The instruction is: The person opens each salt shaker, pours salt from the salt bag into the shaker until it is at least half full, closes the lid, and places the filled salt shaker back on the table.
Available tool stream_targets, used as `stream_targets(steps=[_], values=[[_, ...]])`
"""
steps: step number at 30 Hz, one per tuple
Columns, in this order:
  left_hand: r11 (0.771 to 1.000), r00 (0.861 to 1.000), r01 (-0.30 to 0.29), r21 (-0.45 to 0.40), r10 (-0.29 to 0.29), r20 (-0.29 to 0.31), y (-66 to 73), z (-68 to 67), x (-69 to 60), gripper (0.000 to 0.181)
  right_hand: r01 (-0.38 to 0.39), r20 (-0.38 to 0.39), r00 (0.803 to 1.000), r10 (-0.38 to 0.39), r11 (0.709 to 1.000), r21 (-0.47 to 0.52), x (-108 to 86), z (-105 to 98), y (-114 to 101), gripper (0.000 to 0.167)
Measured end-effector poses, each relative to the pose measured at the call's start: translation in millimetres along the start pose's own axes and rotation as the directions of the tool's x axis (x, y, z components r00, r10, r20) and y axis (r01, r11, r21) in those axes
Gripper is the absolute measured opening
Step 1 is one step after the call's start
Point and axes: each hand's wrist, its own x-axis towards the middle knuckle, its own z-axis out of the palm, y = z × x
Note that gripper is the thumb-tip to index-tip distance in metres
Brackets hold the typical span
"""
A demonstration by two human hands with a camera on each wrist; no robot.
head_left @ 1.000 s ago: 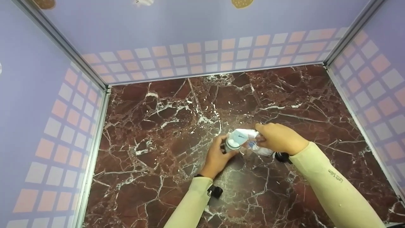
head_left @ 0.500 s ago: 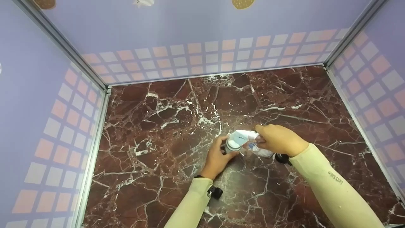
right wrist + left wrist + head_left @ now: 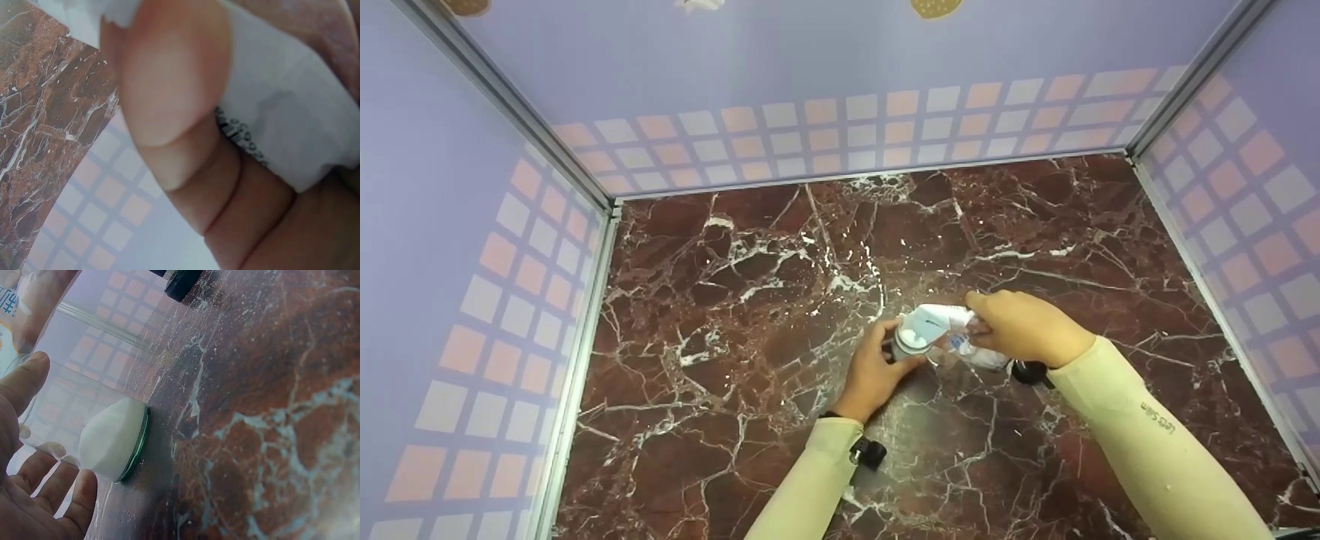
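My left hand [image 3: 872, 373] holds a clear glass jar [image 3: 107, 391], its thumb and fingers curved round the upper part. The jar stands upright on the marble-patterned surface. A sloping heap of white powder [image 3: 115, 439] lies in its bottom. My right hand [image 3: 1027, 326] grips a white and clear plastic bag [image 3: 949, 318], tilted so that its mouth is over the jar's top. White powder also shows at the bag's mouth. In the right wrist view, a finger crosses the crumpled bag [image 3: 281, 95], which bears printed digits. The rest of the bag is partly hidden behind my right hand.
Dark red surface [image 3: 720, 450] with white veins; white specks are scattered beyond the jar. Lilac panels with pink and white squares [image 3: 825, 135] stand at the back, left and right. Each wrist wears a black camera [image 3: 870, 454].
Both hands, the jar and the bag stay almost in place. The white powder at the bag's mouth changes shape slightly.
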Motion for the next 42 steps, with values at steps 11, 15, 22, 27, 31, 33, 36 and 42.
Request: stream_targets(steps=[11,15,22,27,31,33,36,42], values=[[1.000,1.000,-0.019,-0.024,0.019,0.000,-0.8,-0.4,2.1,0.064,-0.022,0.006,1.000,0.022,1.000,0.017,0.1,-2.1,2.9,0.025],[1.000,1.000,-0.020,-0.022,0.020,0.002,-0.8,-0.2,1.6,0.065,-0.012,-0.007,1.000,0.012,1.000,0.014,-0.1,-1.3,3.3,0.026],[0.999,0.999,-0.032,-0.013,0.031,-0.006,-2.1,-0.5,0.4,0.066,-0.010,0.006,1.000,0.010,1.000,0.014,-1.0,-2.6,2.3,0.026],[0.999,0.999,-0.034,-0.018,0.034,-0.007,-2.0,-1.5,0.4,0.065,-0.017,0.003,1.000,0.017,1.000,0.013,-1.8,-5.4,1.9,0.026],[0.999,1.000,-0.026,-0.020,0.026,-0.004,-3.0,-0.8,0.3,0.065,-0.009,0.000,1.000,0.009,1.000,0.011,-1.8,-3.7,2.9,0.027],[1.000,1.000,-0.019,-0.016,0.019,-0.002,-3.5,-0.4,0.1,0.065,-0.007,0.004,1.000,0.007,1.000,0.019,-1.9,-2.8,3.1,0.027],[1.000,1.000,-0.015,-0.001,0.015,0.002,-3.8,0.0,0.0,0.065,-0.012,0.015,1.000,0.012,0.999,0.029,-1.8,-2.4,3.0,0.026],[1.000,1.000,-0.017,0.007,0.017,0.002,-3.2,0.3,0.5,0.065,-0.005,0.003,1.000,0.005,0.999,0.032,-2.0,-1.7,2.9,0.026]])
